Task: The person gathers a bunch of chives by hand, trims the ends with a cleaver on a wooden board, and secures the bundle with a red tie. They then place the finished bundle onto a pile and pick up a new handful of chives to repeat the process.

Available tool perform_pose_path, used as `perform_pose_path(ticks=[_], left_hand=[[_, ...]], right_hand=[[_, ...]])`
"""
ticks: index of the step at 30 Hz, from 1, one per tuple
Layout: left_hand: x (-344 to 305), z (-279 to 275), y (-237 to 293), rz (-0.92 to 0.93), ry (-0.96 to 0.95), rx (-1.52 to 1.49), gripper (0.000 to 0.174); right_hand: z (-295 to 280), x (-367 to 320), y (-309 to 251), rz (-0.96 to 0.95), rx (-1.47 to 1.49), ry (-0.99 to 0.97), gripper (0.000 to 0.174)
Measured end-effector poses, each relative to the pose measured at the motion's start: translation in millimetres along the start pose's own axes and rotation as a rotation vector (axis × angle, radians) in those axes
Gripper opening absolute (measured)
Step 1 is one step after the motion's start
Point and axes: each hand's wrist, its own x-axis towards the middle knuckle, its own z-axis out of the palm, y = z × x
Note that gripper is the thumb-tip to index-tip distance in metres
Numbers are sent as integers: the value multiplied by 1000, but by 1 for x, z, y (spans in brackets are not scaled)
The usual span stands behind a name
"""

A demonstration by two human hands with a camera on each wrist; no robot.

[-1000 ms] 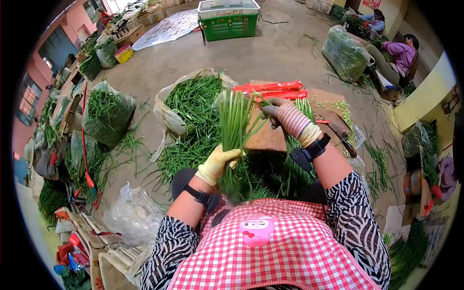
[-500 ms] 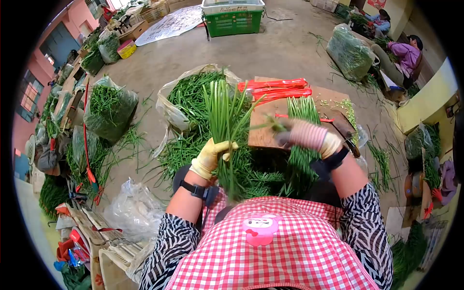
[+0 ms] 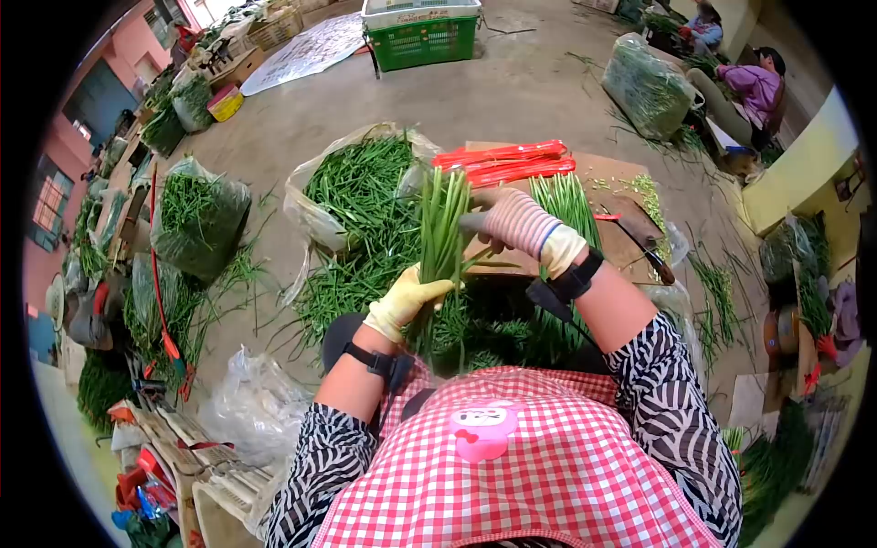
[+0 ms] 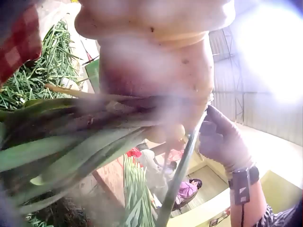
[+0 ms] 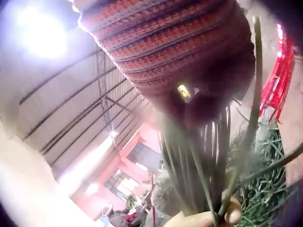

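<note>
Head view: left hand (image 3: 406, 300), yellow glove, fingers curled tight round the lower part of a bunch of green stalks (image 3: 442, 224). The bunch stands roughly upright in front of the checked apron (image 3: 512, 466), its tips fanning upward over the near edge of the low wooden bench (image 3: 630, 187).

Right hand (image 3: 510, 221), striped knit glove, sits at the upper right side of the bunch and touches it. Fingertips are pressed together, pinching a single stalk (image 4: 182, 172). The left wrist view shows this stalk running up from the bunch to the gloved fingers. The right wrist view is blurred close in: stalks pass under the glove and the yellow thumb shows below.

Surroundings:
- Red ties (image 3: 504, 163) lie bundled along the far edge of the bench.
- A row of cut greens (image 3: 562, 196) lies on the bench, just right of the right hand.
- An open plastic bag (image 3: 301, 215) full of loose greens is on the floor, left of the bench.
- A green crate (image 3: 422, 41) is far off, top centre.
- A filled bag of greens (image 3: 647, 87) stands at the upper right, with a seated person (image 3: 754, 87) beside it.
</note>
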Motion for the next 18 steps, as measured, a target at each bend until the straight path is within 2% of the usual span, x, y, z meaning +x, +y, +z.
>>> perform_pose_path(ticks=[1, 5, 6, 7, 10, 11, 12, 13, 14, 15, 18], left_hand=[[0, 0, 1, -10, -2, 16, 29], [-3, 5, 4, 42, 39, -23, 31], [-3, 3, 4, 47, 23, -46, 34], [-2, 4, 4, 45, 40, -63, 35], [0, -2, 0, 25, 78, -66, 32], [2, -5, -5, 31, 103, -61, 30], [3, -7, -10, 38, 127, -56, 28], [4, -8, -12, 44, 149, -49, 27], [4, -5, -9, 47, 153, -51, 21], [6, -3, -9, 53, 149, -36, 21], [9, 4, -11, 50, 160, -25, 18]], right_hand=[[-2, -2, 0, 40, 60, -30, 40], [-7, -15, 10, -93, 429, -47, 25], [-10, -20, 11, -32, 631, -1, 21], [-15, -23, 10, -103, 779, 40, 19], [-47, -31, 18, -246, 1038, -69, 15], [-54, -33, 26, -262, 778, -56, 18], [-52, -52, 4, -188, 525, -104, 26], [-47, -69, -20, -116, 273, -147, 36], [-38, -63, -22, -113, 10, -130, 52], [-39, -64, -20, -84, 14, -126, 47], [-3, -20, 5, -86, -41, 208, 36]])
